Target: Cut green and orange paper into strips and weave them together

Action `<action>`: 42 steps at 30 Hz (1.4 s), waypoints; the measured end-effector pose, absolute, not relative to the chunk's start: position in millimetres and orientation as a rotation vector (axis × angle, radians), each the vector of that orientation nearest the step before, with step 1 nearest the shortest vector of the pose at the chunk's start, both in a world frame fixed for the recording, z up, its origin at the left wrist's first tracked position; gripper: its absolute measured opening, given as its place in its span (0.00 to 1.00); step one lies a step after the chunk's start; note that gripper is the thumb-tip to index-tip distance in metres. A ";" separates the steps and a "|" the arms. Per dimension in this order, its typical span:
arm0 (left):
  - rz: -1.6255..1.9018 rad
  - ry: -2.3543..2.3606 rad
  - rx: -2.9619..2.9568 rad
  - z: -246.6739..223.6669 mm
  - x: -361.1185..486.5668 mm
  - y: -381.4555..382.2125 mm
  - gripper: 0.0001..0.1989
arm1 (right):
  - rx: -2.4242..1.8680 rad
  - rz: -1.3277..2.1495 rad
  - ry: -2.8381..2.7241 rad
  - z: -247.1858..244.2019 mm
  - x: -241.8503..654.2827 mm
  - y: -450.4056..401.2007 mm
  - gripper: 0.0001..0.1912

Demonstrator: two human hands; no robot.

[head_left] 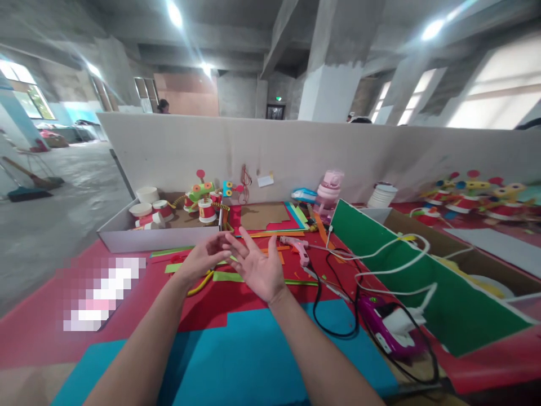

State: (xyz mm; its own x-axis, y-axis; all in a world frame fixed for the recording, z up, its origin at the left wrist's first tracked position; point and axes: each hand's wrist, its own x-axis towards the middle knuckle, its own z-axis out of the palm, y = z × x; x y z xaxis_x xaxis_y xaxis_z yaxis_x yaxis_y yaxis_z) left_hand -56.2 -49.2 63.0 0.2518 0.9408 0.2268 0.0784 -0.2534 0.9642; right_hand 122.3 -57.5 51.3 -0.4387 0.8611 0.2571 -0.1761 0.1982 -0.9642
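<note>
My left hand (207, 256) hovers over the middle of the table with loosely curved fingers that stand apart; I see nothing in it. Beside it, my right hand (261, 272) is turned palm up, fingers spread, holding nothing. The fingertips of both hands come close together, and whether they touch I cannot tell. Beneath them lie green paper strips (228, 277) and a yellow curved piece (199, 286) on the red table cover (203, 316). A pink glue gun (301, 249) rests just right of my right hand. Nearest my forearms is a blue sheet (240, 358).
At the left back, a white box (158, 239) holds paper cups (147, 195) and a cup figure (207, 210). A green-sided box (406, 270) stands at the right. Before it are a purple power strip (391, 332) and looping cables. A pink bottle (330, 192) stands behind.
</note>
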 end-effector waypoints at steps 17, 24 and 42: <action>1.073 0.830 1.063 46.0 -42.4 -50.7 0.15 | -0.166 1.977 -1.152 63.3 119.8 -73.1 0.46; 1.054 0.785 1.072 45.5 -41.7 -49.4 0.14 | -0.281 1.784 -1.427 59.6 120.5 -68.6 0.49; 1.528 1.393 2.223 56.6 -50.9 -40.3 0.13 | -1.063 0.047 -2.301 35.3 128.8 -59.4 0.39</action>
State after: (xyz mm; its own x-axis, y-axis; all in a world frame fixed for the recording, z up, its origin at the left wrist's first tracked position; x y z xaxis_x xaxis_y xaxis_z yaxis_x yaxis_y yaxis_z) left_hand -50.9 -40.3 56.6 0.0750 0.7231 0.6867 0.6173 -0.5745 0.5375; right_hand 128.8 -59.4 35.3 -0.5016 0.7040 0.5028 0.6830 0.6790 -0.2694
